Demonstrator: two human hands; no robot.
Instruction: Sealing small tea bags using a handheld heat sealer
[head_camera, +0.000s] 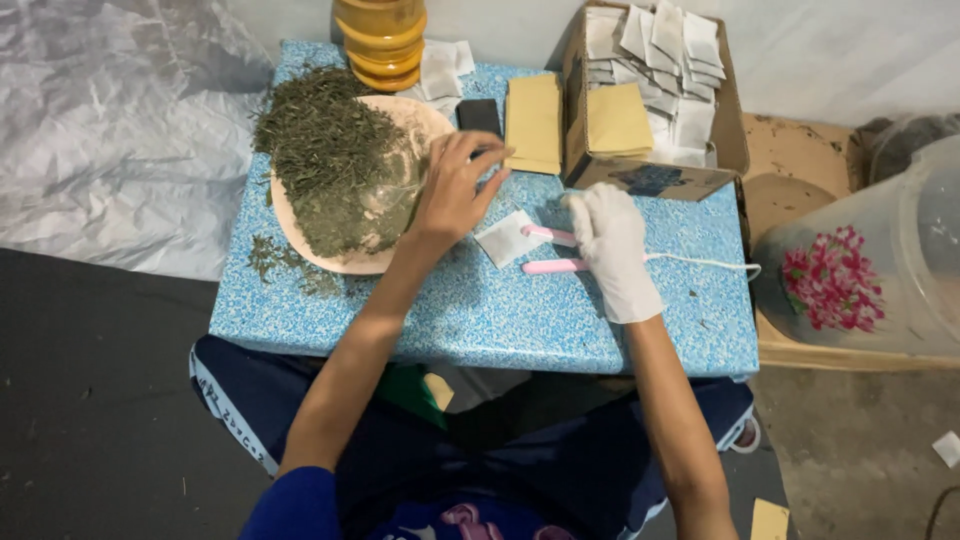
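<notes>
My bare left hand (455, 185) reaches over the right edge of a round pinkish tray (345, 262) heaped with dried green leaves (330, 150); its fingers curl around a clear glass or cup half hidden in the pile. My right hand (610, 245), in a white glove, presses on a pink handheld sealer (550, 250) whose jaws hold a small white sachet (507, 238). A white cord (705, 263) runs from the sealer to the right.
The work sits on a small blue speckled table (480, 310). At the back stand a yellow jar (380, 40), a black block (479, 116), tan envelopes (533, 122) and a cardboard box (650, 178) of white sachets. A flowered plastic tub (860, 270) stands right.
</notes>
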